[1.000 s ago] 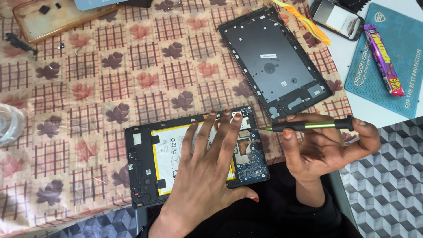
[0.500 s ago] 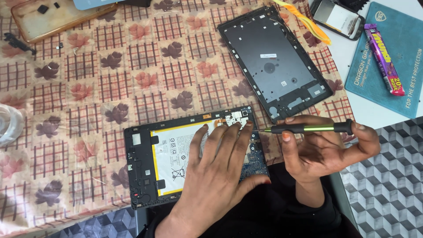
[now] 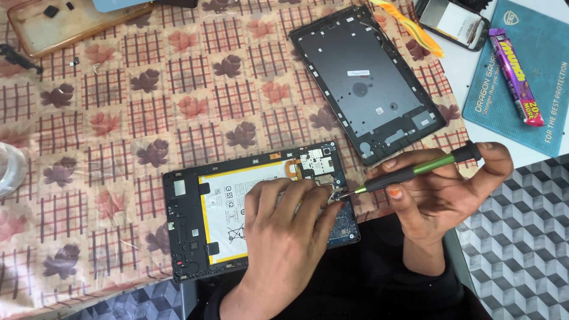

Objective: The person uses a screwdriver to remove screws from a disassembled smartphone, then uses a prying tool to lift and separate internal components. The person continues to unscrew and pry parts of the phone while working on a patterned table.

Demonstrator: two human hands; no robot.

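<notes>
An opened tablet (image 3: 195, 231) lies on the patterned tablecloth near the front edge, its white battery and blue circuit board exposed. My left hand (image 3: 284, 243) rests flat on the battery, fingertips pinching something small at the board's upper right. My right hand (image 3: 444, 195) holds a green-and-black screwdriver (image 3: 409, 173) almost level, its tip at the board next to my left fingertips.
The tablet's removed black back cover (image 3: 367, 77) lies face up behind. Farther right are an orange pry tool (image 3: 412, 26), a phone (image 3: 453, 21), and a blue mat (image 3: 521, 83) with a purple candy bar (image 3: 515, 74). A phone in a clear case (image 3: 65, 26) sits far left.
My left hand slid toward me and curled its fingers onto the board's corner. The screwdriver tip came down to meet those fingertips.
</notes>
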